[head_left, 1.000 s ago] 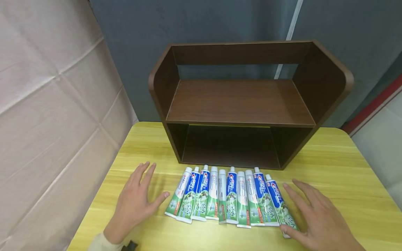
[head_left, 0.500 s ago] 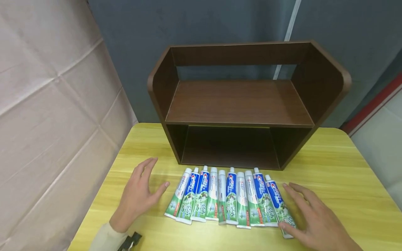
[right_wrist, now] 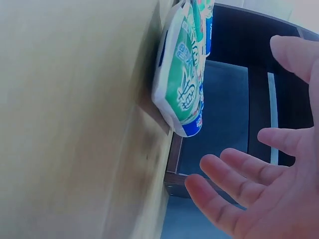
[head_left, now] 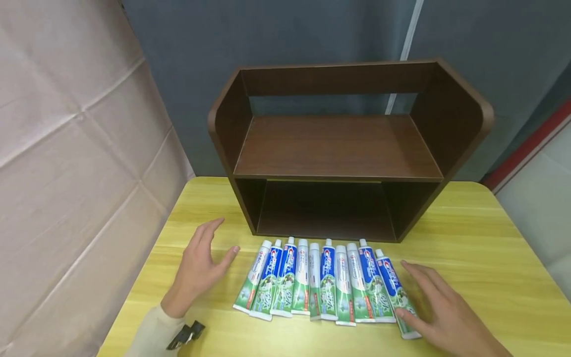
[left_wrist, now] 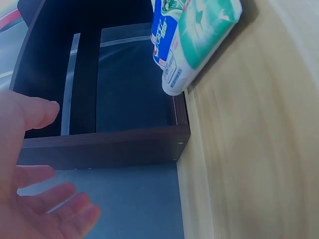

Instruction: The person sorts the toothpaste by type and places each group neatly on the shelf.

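Several toothpaste tubes lie side by side in a row on the table, caps toward the shelf. A white and green tube (head_left: 253, 277) is at the row's left end, and a blue and green tube (head_left: 393, 285) tilts at its right end. My left hand (head_left: 198, 265), thumb spread from the fingers, is left of the row and holds nothing. Beside the right-end tube is my right hand (head_left: 446, 310); its thumb overlaps the tube's lower part in the head view. In the right wrist view a gap shows between the fingers (right_wrist: 234, 174) and that tube.
A dark brown two-level shelf (head_left: 339, 176) stands behind the tubes on the yellow wood-grain table (head_left: 473, 223). Grey cloth (head_left: 312, 29) hangs behind it. A pale quilted wall (head_left: 80, 198) is at the left, and a red-edged white panel (head_left: 544, 198) at the right.
My left hand has shifted slightly forward, showing more of the sleeve and a black strap. The right hand is nearly still. The tubes keep their places; the head view has shifted slightly.
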Motion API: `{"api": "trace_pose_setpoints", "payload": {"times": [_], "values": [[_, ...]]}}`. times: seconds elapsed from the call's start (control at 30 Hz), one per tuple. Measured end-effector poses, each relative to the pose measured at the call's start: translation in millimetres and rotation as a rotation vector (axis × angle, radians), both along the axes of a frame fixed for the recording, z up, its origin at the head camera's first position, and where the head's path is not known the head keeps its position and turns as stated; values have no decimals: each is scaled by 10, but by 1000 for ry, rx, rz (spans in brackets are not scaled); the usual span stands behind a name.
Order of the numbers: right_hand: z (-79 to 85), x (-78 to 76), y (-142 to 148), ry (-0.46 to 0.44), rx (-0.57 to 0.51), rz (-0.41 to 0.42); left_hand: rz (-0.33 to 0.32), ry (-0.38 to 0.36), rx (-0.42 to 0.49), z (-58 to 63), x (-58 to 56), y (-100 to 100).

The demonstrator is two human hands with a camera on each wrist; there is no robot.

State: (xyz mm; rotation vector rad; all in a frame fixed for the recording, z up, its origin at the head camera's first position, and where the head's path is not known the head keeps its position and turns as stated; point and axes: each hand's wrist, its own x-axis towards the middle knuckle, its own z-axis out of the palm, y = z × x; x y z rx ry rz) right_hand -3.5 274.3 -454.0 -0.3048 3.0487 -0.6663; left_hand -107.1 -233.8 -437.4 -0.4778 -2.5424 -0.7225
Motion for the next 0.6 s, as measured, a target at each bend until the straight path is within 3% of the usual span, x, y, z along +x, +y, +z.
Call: {"api": "trace_pose_setpoints", "payload": {"times": [0.37,0.6], "values": [[-91,-27,58,-40,-130,-27,-24,-87,161,66,-108,33],[-173,-37,89,-78,-155,-54,-53,-93,235,173,-216,48]]}}
